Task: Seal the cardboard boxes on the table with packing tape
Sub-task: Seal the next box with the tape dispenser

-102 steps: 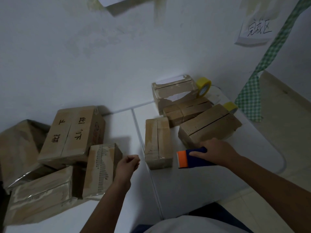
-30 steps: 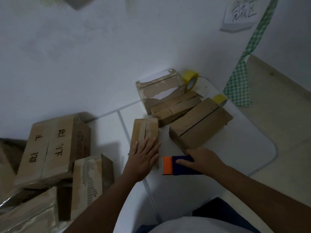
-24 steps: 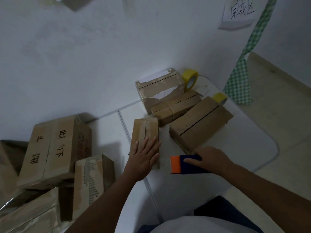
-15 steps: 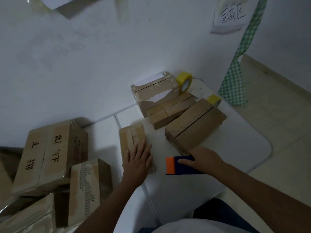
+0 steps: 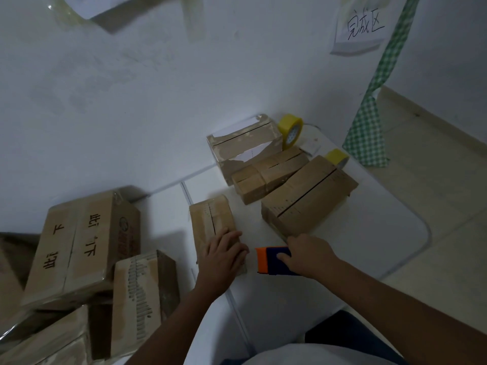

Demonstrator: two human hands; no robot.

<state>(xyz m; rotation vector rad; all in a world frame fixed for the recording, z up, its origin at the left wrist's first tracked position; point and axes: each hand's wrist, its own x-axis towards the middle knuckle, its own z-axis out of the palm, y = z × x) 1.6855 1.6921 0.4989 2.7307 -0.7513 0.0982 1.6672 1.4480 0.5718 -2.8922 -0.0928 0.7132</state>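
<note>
While my left hand lies flat, fingers straight, on the near end of a small box, my right hand grips a blue tool with an orange end, just beside the left hand on the white tabletop. Box seam runs away from my left fingers; whether it's taped I can't tell. Just beyond my right hand sits a long box, its near corner almost touching my knuckles. Past that, a flatter box, then a torn box against the wall. Two yellow tape rolls further out from my right hand: one upright beside the torn box, one half hidden behind the long box. Well to the left of my left hand, a pile of bigger boxes: a lettered box on top, a smaller printed one leaning nearest my forearm. A paper note with handwriting is on the wall far above my right hand, green checked cloth hanging beside it.
</note>
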